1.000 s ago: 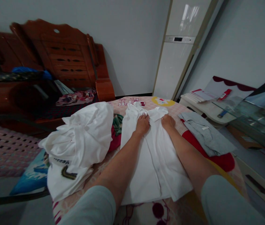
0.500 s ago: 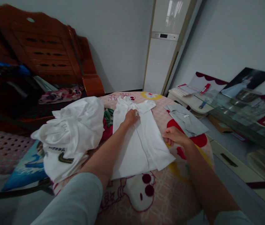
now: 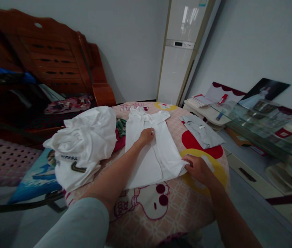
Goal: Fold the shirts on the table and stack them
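Note:
A white shirt [image 3: 146, 165] lies spread on the round table, its collar at the far end and its front placket running toward me. My left hand [image 3: 147, 136] is closed on the shirt's front, a little below the collar; its fingertips are partly hidden. At the lower right corner of the shirt, my right hand [image 3: 196, 168] pinches the hem between thumb and fingers, and the cloth there is creased. To the left sits a heaped white garment [image 3: 86, 137] with dark lettering. A folded grey garment [image 3: 201, 131] lies on the right.
A pink patterned cloth [image 3: 182, 206] covers the table. Dark green and red fabric [image 3: 120, 129] shows between the white garments. Beyond are a wooden bench [image 3: 55, 62] at left, a tall white cabinet-like unit [image 3: 174, 69] behind, and a glass-topped stand [image 3: 259, 127] at right.
My right hand has moved down from beside the shirt and taken hold of its lower right corner. My left hand has slid slightly toward me from the collar. The view has shifted a little.

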Tool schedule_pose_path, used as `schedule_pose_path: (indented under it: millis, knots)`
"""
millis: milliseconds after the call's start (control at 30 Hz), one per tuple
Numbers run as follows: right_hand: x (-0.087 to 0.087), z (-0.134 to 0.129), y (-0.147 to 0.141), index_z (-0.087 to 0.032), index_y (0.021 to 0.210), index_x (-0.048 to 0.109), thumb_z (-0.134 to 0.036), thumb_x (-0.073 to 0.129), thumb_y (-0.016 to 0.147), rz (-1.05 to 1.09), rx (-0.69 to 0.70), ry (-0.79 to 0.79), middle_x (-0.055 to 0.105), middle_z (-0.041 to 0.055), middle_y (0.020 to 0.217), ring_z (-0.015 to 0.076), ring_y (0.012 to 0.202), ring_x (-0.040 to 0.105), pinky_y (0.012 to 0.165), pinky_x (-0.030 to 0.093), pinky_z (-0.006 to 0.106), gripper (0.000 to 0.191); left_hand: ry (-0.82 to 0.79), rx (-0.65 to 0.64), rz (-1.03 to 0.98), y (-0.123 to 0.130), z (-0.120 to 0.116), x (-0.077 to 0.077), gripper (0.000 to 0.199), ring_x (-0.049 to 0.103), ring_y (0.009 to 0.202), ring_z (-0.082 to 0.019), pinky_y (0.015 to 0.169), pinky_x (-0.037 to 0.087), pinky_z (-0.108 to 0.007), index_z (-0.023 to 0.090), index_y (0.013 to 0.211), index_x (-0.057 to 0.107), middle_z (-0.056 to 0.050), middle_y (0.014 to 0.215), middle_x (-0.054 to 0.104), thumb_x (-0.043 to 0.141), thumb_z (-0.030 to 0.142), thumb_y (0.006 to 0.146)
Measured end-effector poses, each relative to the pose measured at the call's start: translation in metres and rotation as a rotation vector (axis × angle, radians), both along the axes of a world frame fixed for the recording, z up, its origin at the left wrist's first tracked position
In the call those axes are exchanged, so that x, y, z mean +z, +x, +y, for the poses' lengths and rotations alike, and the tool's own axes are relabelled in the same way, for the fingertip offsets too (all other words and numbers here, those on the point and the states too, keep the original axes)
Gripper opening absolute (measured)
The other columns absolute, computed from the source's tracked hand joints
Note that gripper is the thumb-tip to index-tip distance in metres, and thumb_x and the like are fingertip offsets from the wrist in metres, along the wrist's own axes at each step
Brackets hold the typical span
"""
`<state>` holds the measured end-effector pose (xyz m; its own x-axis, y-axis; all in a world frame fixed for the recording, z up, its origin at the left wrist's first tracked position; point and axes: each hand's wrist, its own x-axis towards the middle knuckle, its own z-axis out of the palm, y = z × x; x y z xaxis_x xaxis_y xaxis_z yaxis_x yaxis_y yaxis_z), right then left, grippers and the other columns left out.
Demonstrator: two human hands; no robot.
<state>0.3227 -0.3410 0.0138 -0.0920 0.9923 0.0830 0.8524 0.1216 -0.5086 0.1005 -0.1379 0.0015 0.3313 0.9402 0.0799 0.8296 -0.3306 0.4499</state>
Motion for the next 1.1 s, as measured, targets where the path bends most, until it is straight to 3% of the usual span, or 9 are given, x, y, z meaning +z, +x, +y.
schedule_pose_path:
  millis: [133,267,400,567,667,800,933,1100]
  knots:
    - [0.001,-0.007,-0.012,-0.018,0.087,0.065,-0.013,0.049,0.076,-0.250,-0.054,0.043,0.070,0.0073,0.086,0.0190,0.076,0.061,0.068,0.036,0.027,0.020,-0.014,-0.076,-0.020,-0.006,-0.010,0.003,0.040,0.069,0.095,-0.019,0.087,0.049,-0.024,0.015,0.118,0.068,-0.008,0.101,0.075,0.055,0.010,0.081]
    - [0.011,-0.022,-0.022,-0.018,0.080,0.063,-0.012,0.053,0.074,-0.422,-0.005,-0.082,0.069,0.0073,0.078,0.0181,0.069,0.059,0.061,0.030,0.027,0.013,-0.044,-0.116,-0.087,-0.010,-0.026,-0.001,0.042,0.070,0.091,-0.019,0.086,0.050,-0.026,0.014,0.121,0.066,-0.007,0.098,0.076,0.058,0.011,0.080]
    - [0.028,-0.023,-0.020,-0.020,0.068,0.062,-0.022,0.057,0.079,-0.198,0.134,-0.186,0.065,0.0017,0.065,0.0151,0.060,0.055,0.056,0.029,0.026,0.012,-0.058,-0.136,-0.127,-0.008,-0.037,-0.006,0.042,0.070,0.089,-0.019,0.086,0.050,-0.027,0.013,0.123,0.065,-0.008,0.099,0.076,0.061,0.013,0.081]
    - [0.038,0.027,-0.008,-0.019,0.061,0.059,-0.028,0.051,0.082,0.001,0.080,0.003,0.060,0.0003,0.058,0.0136,0.056,0.052,0.053,0.031,0.025,0.024,-0.203,-0.178,-0.318,-0.010,-0.041,-0.009,0.039,0.069,0.072,-0.016,0.077,0.052,-0.025,0.015,0.120,0.066,-0.001,0.074,0.073,0.061,0.014,0.081]
    - [0.025,0.072,-0.008,-0.018,0.063,0.062,-0.024,0.051,0.079,0.091,-0.026,0.001,0.060,0.0000,0.054,0.0132,0.051,0.054,0.050,0.035,0.023,0.020,-0.449,-0.274,-0.532,-0.014,-0.046,-0.009,0.041,0.066,0.058,-0.014,0.067,0.053,-0.025,0.014,0.123,0.063,0.002,0.060,0.067,0.064,0.022,0.083]
    - [-0.006,0.115,-0.022,-0.017,0.081,0.069,-0.027,0.052,0.082,0.105,-0.165,0.009,0.066,0.0012,0.060,0.0146,0.054,0.059,0.054,0.040,0.023,0.019,-0.896,-0.463,-0.697,-0.011,-0.061,-0.007,0.054,0.067,0.057,-0.015,0.062,0.054,-0.028,0.011,0.122,0.062,-0.002,0.061,0.068,0.076,0.039,0.077]
    - [-0.032,0.124,-0.032,-0.020,0.087,0.072,-0.032,0.051,0.086,-0.108,-0.232,0.162,0.072,0.0052,0.079,0.0171,0.075,0.065,0.068,0.043,0.024,0.024,-1.145,-0.563,-0.679,-0.002,-0.083,-0.006,0.061,0.069,0.060,-0.016,0.061,0.054,-0.027,0.014,0.120,0.065,-0.004,0.064,0.070,0.082,0.043,0.070]
    - [-0.042,0.121,-0.021,-0.018,0.087,0.073,-0.032,0.051,0.084,0.027,-0.198,0.187,0.070,0.0034,0.073,0.0160,0.069,0.062,0.066,0.042,0.024,0.026,-1.304,-0.670,-0.658,0.001,-0.106,-0.006,0.056,0.071,0.064,-0.017,0.058,0.054,-0.026,0.016,0.111,0.071,-0.005,0.071,0.073,0.083,0.049,0.067]
